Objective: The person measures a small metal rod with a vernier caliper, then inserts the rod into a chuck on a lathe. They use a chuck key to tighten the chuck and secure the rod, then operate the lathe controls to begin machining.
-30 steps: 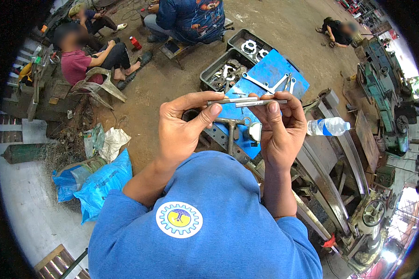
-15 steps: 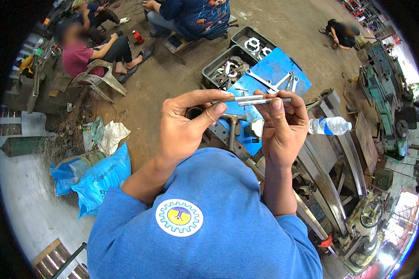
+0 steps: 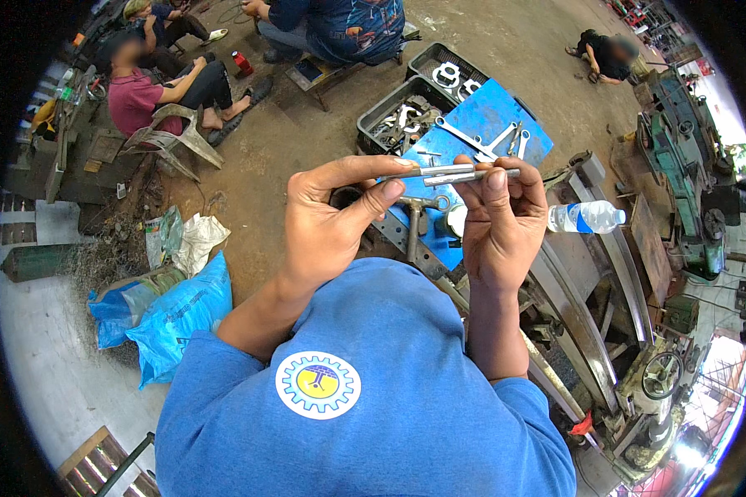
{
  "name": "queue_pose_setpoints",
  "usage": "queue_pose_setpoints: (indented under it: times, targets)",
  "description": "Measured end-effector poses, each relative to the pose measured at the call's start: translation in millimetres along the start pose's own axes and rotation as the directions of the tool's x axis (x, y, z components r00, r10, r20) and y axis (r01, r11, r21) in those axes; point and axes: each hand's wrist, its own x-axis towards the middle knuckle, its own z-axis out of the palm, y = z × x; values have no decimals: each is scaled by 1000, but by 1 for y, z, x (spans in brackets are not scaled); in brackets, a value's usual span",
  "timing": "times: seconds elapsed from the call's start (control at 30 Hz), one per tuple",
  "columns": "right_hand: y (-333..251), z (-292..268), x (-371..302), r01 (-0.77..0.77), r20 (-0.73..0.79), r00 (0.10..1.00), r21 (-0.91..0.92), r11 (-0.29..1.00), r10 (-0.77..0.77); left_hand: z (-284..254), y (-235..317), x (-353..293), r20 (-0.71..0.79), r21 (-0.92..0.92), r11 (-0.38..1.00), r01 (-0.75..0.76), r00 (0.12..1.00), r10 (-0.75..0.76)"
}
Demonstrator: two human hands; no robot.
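"How far along is it, over there?"

"Both are in hand, from what I'm seeing. The left hand [image 3: 327, 224] is pinching one grey metal rod [image 3: 439, 171] between thumb and fingers, and the right hand [image 3: 504, 224] is pinching a second rod [image 3: 445, 179] the same way. They're lying side by side in the air, over the blue board [image 3: 495, 108]."

"Touching?"

"I'm not managing to tell. They're overlapping in the middle, the left hand's rod on the far side, and their ends aren't matching up. I'm judging the picking up as done; neither one is being set down yet."

"What's the board holding?"

"Wrenches [image 3: 460, 137] are lying toward its far side, and a T-shaped tool [image 3: 414, 230] is resting by its near left edge. Just beyond, two black crates [image 3: 375, 146] are holding metal parts."

"And the room?"

"A water bottle [image 3: 584, 217] is lying right of the hands, and a green machine [image 3: 671, 166] is standing farther right. Far left, a person in a dark red shirt [image 3: 133, 99] is sitting on a pale chair [image 3: 151, 138]; nearer, a blue sack [image 3: 186, 306] is slumping on the floor."
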Motion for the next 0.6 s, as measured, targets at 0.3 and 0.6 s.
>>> queue_pose_setpoints:
  times: [0.3, 0.6]
  targets:
    - [-1, 0, 2, 18, 14, 1000, 17, 1000, -18, 0, 4, 1, 15, 49, 999, -20, 1000, 19]
    - [2, -4, 6, 40, 80, 996, -7, 999, -40, 3, 3, 1, 17, 49, 998, -31, 999, 30]
